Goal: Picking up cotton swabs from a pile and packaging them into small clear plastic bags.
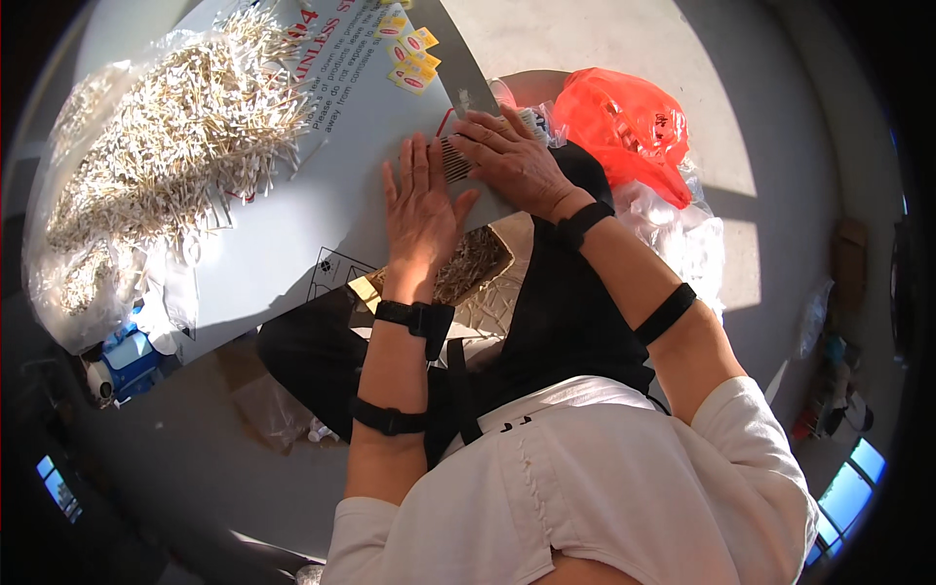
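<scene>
Closest to the person's body, under the bench edge, an open box (503, 250) is sitting at the lap and holding loose sticks.

Just beyond it, both hands are resting palm down at the near right corner of the bench (263, 263). Between them a row of swabs (455, 161) is lying close-packed, and everything is hinging on how that row is sitting. Its sticks are running crosswise, roughly left to right and tilting a little away at the right, so one end is facing the left hand (424, 210) and the rest is disappearing beneath the right hand (512, 161). The right is the nearer of the two: it is covering much of the row, fingers stretched leftward over it, curling round nothing that I am seeing. The left is lying flat, released, its fingers pointing away from the body just left of the row and its thumb reaching out toward the near side; whether its edge is touching the sticks I am not managing to tell.

Farther over the bench, small yellow labels (414, 60) are lying scattered beyond the hands. Off to the left, well apart from the row, a big heap (185, 127) of loose swabs is spilling from a clear bag (49, 283). Past the right hand, a red bag (624, 127) is bulging beside the bench.
</scene>
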`<act>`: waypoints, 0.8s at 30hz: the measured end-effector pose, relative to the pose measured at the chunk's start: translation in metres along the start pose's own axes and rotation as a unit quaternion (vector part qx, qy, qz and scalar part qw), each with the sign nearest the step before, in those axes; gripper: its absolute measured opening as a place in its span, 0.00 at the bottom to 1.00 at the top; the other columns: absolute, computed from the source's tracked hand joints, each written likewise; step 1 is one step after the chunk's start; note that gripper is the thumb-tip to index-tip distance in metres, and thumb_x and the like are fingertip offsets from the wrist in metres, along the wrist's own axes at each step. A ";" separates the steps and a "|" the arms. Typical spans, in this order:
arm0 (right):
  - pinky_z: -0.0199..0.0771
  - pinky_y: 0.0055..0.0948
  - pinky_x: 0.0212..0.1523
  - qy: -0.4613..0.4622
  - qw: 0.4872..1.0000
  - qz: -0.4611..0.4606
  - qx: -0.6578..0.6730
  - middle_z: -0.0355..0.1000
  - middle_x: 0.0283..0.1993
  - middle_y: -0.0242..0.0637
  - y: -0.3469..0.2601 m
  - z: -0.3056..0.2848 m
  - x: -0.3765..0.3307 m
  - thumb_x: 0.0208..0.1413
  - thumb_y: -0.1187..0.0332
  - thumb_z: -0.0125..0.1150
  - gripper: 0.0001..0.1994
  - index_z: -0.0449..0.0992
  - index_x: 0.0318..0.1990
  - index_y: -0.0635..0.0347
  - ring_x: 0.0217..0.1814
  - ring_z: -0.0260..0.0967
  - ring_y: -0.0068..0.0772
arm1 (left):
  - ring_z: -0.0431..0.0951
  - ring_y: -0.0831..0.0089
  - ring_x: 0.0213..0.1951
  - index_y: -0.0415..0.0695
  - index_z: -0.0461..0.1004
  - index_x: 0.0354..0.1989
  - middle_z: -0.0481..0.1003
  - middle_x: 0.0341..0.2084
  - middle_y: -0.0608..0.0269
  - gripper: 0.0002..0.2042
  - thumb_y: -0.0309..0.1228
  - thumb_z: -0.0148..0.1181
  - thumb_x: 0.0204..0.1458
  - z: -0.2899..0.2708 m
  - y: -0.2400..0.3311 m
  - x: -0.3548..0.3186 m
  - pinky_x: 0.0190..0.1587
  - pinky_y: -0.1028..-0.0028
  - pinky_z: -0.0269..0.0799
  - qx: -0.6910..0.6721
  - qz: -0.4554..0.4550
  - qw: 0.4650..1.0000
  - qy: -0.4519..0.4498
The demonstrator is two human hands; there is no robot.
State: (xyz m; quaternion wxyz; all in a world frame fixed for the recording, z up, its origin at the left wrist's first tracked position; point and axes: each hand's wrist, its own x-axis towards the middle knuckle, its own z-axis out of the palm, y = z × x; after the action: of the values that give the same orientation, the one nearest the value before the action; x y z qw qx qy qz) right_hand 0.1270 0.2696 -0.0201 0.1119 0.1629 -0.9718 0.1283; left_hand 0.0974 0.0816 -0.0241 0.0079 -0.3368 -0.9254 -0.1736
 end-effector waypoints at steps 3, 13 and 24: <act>0.37 0.53 0.71 0.119 0.976 0.184 0.016 0.52 0.71 0.36 0.014 -0.010 -0.006 0.59 0.59 0.54 0.26 0.61 0.65 0.43 0.74 0.46 0.39 | 0.42 0.59 0.72 0.41 0.46 0.70 0.45 0.70 0.52 0.38 0.49 0.50 0.57 0.000 -0.001 0.001 0.71 0.54 0.34 0.009 -0.007 1.000 -0.012; 0.45 0.43 0.71 0.070 0.942 0.211 0.250 0.50 0.70 0.51 0.031 0.010 -0.024 0.64 0.57 0.47 0.21 0.64 0.64 0.45 0.73 0.45 0.51 | 0.41 0.58 0.72 0.41 0.44 0.70 0.44 0.71 0.52 0.37 0.50 0.47 0.59 0.006 0.013 0.008 0.71 0.55 0.34 0.010 -0.011 1.000 -0.015; 0.51 0.40 0.69 0.074 0.932 0.213 0.284 0.50 0.70 0.52 0.031 0.011 -0.025 0.64 0.59 0.49 0.21 0.65 0.63 0.45 0.72 0.48 0.53 | 0.41 0.58 0.72 0.40 0.44 0.70 0.44 0.71 0.51 0.37 0.51 0.45 0.60 0.012 0.025 0.015 0.70 0.54 0.34 0.000 -0.004 1.000 -0.016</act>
State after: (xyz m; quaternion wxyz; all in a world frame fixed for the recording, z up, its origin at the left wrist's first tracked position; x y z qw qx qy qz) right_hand 0.1375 0.3026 -0.0436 0.1022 -0.0332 -0.8957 0.4314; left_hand 0.1030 0.1123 -0.0251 -0.0074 -0.3354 -0.9269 -0.1684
